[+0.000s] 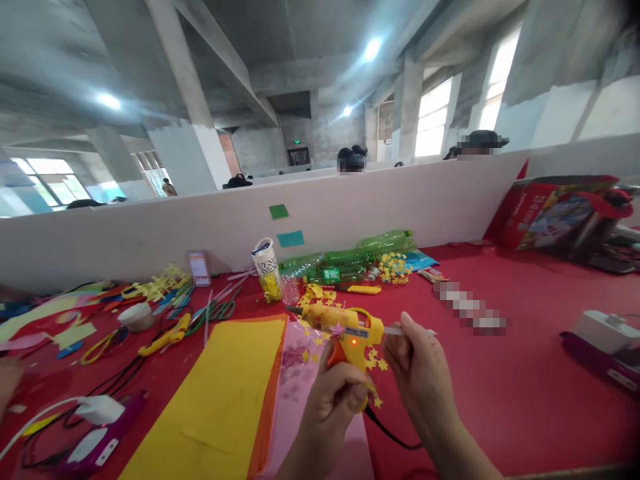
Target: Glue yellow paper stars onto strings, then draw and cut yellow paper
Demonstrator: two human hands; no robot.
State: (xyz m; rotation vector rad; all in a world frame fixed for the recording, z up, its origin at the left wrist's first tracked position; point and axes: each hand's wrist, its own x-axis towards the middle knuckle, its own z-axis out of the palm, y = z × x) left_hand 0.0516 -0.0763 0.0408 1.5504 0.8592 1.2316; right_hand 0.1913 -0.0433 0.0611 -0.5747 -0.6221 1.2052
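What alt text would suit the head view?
The left hand grips a yellow hot glue gun while the right hand holds its glue stick. Yellow and orange sheets lie on the red tabletop, with green plastic bottles behind.

Red table (540,400), green bottles (387,241), 2 power strips (113,435) (purple)

A single camera is looking out from the wearer's head, facing forward and slightly down across the red table (530,367). The left hand (336,400) and right hand (419,370) are appearing close, low in the frame, while the white partition (400,217) is crossing farther off (the broad view is also catching the ceiling (310,40)).
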